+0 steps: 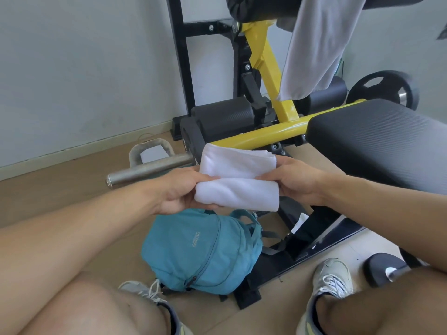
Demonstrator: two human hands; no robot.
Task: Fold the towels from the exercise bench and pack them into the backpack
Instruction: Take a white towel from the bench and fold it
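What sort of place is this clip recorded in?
Probably a home gym or a small workout room: a padded exercise bench on a yellow and black frame, a weight plate by the wall, and a steel bar on the wood-look floor.

The folded towel (238, 180) is plain white, and the backpack (200, 252) below it is teal with a small pale logo. The exercise bench (377, 139) pairs a black, finely ribbed pad with a yellow frame (uprights black), and a pale grey towel (316, 44) hangs above over a tan floor (60, 189).
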